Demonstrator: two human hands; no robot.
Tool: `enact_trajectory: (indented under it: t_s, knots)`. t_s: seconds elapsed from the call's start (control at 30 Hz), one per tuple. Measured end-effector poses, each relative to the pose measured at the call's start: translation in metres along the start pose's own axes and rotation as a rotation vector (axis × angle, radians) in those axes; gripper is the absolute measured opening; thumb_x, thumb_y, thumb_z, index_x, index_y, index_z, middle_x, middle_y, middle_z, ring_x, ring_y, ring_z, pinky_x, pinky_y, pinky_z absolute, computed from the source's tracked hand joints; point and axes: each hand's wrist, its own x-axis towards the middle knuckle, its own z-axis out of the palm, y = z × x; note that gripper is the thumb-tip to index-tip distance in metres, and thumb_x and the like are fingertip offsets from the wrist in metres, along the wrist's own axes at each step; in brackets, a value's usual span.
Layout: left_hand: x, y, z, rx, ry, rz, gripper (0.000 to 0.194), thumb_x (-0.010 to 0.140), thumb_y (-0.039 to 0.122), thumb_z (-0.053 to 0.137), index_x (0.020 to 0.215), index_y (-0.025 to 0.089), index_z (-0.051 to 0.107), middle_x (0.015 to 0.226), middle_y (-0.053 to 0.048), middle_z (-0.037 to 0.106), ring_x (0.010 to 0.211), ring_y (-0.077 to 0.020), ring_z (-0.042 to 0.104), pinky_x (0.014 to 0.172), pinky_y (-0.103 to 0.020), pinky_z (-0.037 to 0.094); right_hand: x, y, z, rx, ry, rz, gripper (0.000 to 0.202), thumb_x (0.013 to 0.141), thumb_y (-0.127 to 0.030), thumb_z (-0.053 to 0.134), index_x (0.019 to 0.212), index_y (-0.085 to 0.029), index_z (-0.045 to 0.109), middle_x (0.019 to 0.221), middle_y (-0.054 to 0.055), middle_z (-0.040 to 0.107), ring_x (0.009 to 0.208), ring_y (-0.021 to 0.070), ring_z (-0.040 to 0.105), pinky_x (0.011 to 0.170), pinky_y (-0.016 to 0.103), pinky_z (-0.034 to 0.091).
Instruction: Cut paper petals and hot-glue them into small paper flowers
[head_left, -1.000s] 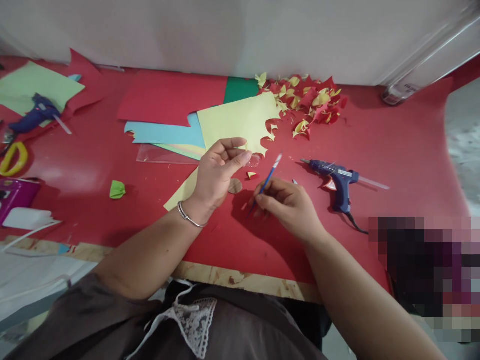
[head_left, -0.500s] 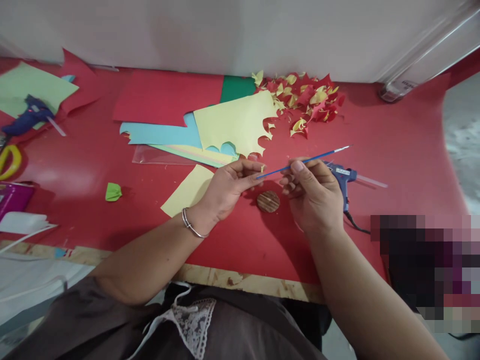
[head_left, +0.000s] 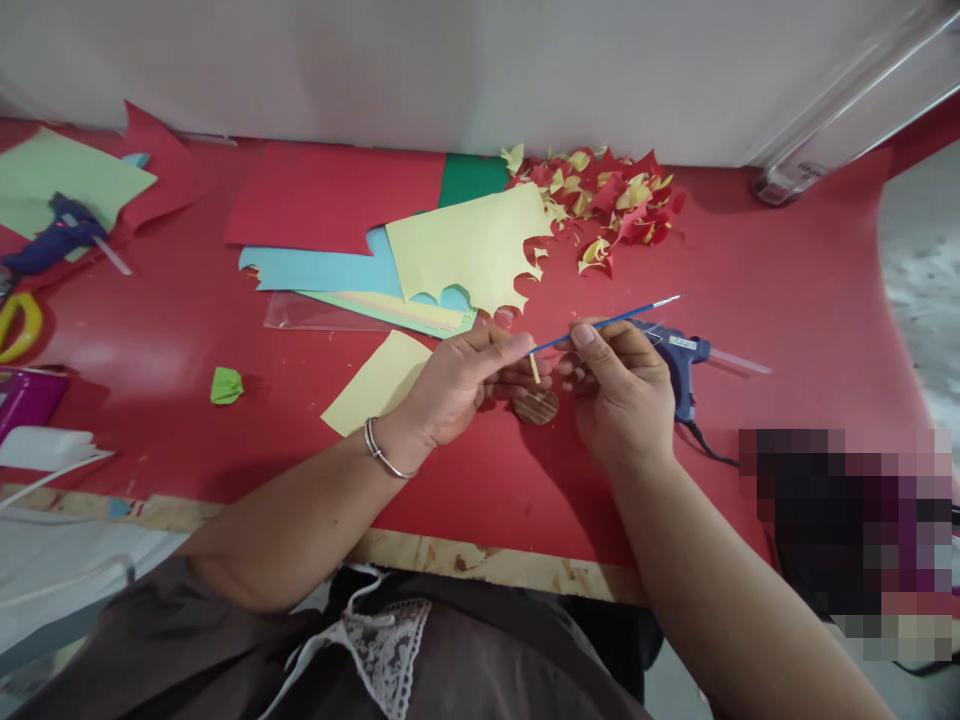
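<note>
1. The left hand (head_left: 487,370) has thumb and forefinger pinched together on a small yellow strip (head_left: 535,368), which hangs beside the thin end of the blue brush (head_left: 611,320).
2. The right hand (head_left: 626,385) is closed on that brush, so both hands meet at the strip, above the brown disc (head_left: 537,407).
3. A clear sleeve (head_left: 300,312) lies by the papers (head_left: 330,268); whether it holds any is hard to tell.

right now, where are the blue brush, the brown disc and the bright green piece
Blue brush (head_left: 634,313): head view, on its handle
Brown disc (head_left: 537,408): head view, middle of its top
Bright green piece (head_left: 226,386): head view, near its middle
</note>
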Motion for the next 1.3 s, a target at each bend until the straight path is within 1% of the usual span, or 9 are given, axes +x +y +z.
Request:
enact_trajectory:
  t_s: [0.1, 0.3, 0.43, 0.53, 0.67, 0.83, 1.0, 1.1, 1.3]
  knots:
    - [0.002, 0.0, -0.002, -0.016, 0.027, -0.03, 0.053, 0.081, 0.068, 0.086, 0.086, 0.017, 0.073, 0.08, -0.007, 0.08, 0.072, -0.0192, 0.079, 0.067, -0.029, 0.061, -0.002, 0.001, 0.0, -0.042, -0.023, 0.002, 0.034, 0.077, -0.044, 0.095, 0.074, -0.024, 0.067, 0.072, -0.003, 0.072, 0.054, 0.01, 0.061, 0.05, 0.023, 0.049]
    - [0.002, 0.002, -0.005, -0.023, 0.035, -0.097, 0.043, 0.072, 0.05, 0.099, 0.085, 0.018, 0.074, 0.079, -0.004, 0.081, 0.071, -0.0157, 0.078, 0.065, -0.024, 0.059, -0.005, 0.002, 0.0, -0.069, -0.043, -0.016, 0.034, 0.079, -0.044, 0.094, 0.075, -0.024, 0.067, 0.071, -0.003, 0.07, 0.057, 0.0113, 0.061, 0.052, 0.025, 0.049]
    - [0.001, 0.007, -0.008, 0.012, 0.019, -0.127, 0.042, 0.068, 0.045, 0.102, 0.078, 0.016, 0.072, 0.079, -0.004, 0.081, 0.069, -0.0143, 0.077, 0.061, -0.021, 0.055, -0.006, 0.001, 0.001, -0.026, -0.05, -0.019, 0.032, 0.077, -0.041, 0.096, 0.075, -0.024, 0.07, 0.07, -0.004, 0.068, 0.055, 0.0103, 0.061, 0.049, 0.023, 0.048]
    - [0.001, 0.011, -0.012, 0.065, -0.035, -0.121, 0.039, 0.07, 0.042, 0.1, 0.076, 0.016, 0.072, 0.078, -0.005, 0.081, 0.069, -0.0148, 0.078, 0.062, -0.022, 0.056, -0.007, 0.001, 0.001, -0.038, -0.054, -0.005, 0.031, 0.078, -0.041, 0.096, 0.075, -0.023, 0.07, 0.074, -0.004, 0.07, 0.055, 0.0098, 0.061, 0.048, 0.023, 0.049]
    - [0.001, 0.015, -0.016, 0.143, -0.118, -0.038, 0.031, 0.077, 0.039, 0.097, 0.079, 0.015, 0.078, 0.078, -0.005, 0.081, 0.066, -0.0126, 0.076, 0.066, -0.022, 0.059, -0.007, 0.001, 0.001, -0.061, -0.054, -0.027, 0.035, 0.078, -0.043, 0.096, 0.074, -0.023, 0.067, 0.074, -0.004, 0.07, 0.054, 0.0102, 0.061, 0.047, 0.024, 0.049]
    - [0.0, 0.016, -0.018, 0.204, -0.156, 0.076, 0.027, 0.08, 0.038, 0.095, 0.083, 0.016, 0.08, 0.08, -0.005, 0.082, 0.069, -0.0138, 0.077, 0.072, -0.025, 0.063, -0.006, 0.002, 0.0, -0.087, -0.062, -0.045, 0.035, 0.079, -0.045, 0.095, 0.075, -0.024, 0.067, 0.067, -0.005, 0.067, 0.053, 0.0107, 0.06, 0.049, 0.024, 0.049]
    - [0.0, 0.016, -0.017, 0.302, -0.136, 0.206, 0.024, 0.085, 0.035, 0.091, 0.1, 0.019, 0.083, 0.08, -0.004, 0.081, 0.075, -0.0149, 0.077, 0.076, -0.026, 0.063, -0.006, 0.003, -0.001, -0.109, -0.069, -0.018, 0.035, 0.08, -0.047, 0.093, 0.076, -0.023, 0.068, 0.081, -0.001, 0.075, 0.054, 0.0096, 0.059, 0.051, 0.025, 0.049]
    - [-0.002, 0.017, -0.016, 0.417, -0.147, 0.281, 0.024, 0.091, 0.037, 0.086, 0.109, 0.021, 0.084, 0.083, -0.005, 0.082, 0.077, -0.0165, 0.078, 0.077, -0.028, 0.063, -0.006, 0.002, -0.002, -0.145, -0.077, -0.018, 0.034, 0.084, -0.048, 0.09, 0.076, -0.023, 0.068, 0.079, -0.001, 0.075, 0.054, 0.0096, 0.057, 0.052, 0.025, 0.049]
    - [-0.007, 0.019, -0.016, 0.607, -0.138, 0.413, 0.024, 0.097, 0.04, 0.079, 0.114, 0.025, 0.087, 0.091, -0.006, 0.083, 0.08, -0.0181, 0.076, 0.075, -0.029, 0.06, -0.006, -0.001, -0.002, -0.125, -0.094, -0.024, 0.034, 0.085, -0.046, 0.089, 0.072, -0.022, 0.069, 0.072, -0.001, 0.074, 0.051, 0.0092, 0.056, 0.05, 0.024, 0.047]
